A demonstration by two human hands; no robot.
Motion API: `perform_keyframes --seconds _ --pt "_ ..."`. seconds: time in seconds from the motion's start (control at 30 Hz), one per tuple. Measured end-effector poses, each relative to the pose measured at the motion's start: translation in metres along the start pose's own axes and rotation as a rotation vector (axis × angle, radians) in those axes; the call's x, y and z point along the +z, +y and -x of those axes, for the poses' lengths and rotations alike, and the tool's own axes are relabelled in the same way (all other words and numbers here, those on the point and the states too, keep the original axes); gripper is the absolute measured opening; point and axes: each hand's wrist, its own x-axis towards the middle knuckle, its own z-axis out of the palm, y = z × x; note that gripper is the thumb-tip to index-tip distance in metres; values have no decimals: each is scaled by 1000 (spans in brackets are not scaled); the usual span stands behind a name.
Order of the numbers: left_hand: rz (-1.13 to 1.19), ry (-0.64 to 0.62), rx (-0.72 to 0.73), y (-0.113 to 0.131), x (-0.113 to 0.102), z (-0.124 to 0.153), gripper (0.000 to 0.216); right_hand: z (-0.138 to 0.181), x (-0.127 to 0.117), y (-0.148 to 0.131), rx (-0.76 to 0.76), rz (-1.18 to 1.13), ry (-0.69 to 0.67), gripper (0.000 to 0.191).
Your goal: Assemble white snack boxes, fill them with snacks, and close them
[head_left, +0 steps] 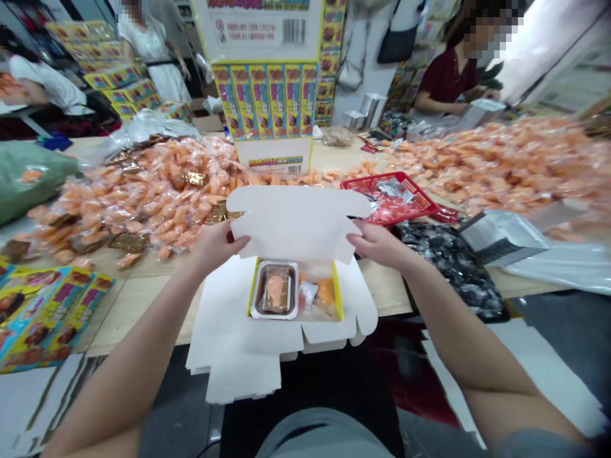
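A white cardboard box (286, 334) with yellow inner walls sits at the table's front edge, its flaps spread out. Inside lie a dark tray with an orange packet (275, 290) and more small packets (317, 296) to the right. The box's lid flap (296, 219) stands raised over them. My left hand (217, 245) grips the lid's left edge, fingers closed on it. My right hand (377, 243) pinches the lid's right edge.
Heaps of orange wrapped packets (157, 184) cover the table. A red basket (389, 197) of sachets, black packets (446, 254) and a stack of flat silver sheets (501, 235) lie to the right. Printed yellow boxes (38, 315) lie left. A display carton (270, 95) stands behind. Other people work beyond.
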Motion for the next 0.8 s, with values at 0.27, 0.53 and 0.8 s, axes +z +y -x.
perform_keyframes --seconds 0.27,0.53,0.8 --pt "84 -27 206 15 32 73 30 81 100 4 -213 -23 251 43" --pt "87 -132 334 2 27 80 36 99 116 25 -216 48 154 58" --pt "-25 -277 414 -28 54 144 77 120 137 63 -424 221 166 74"
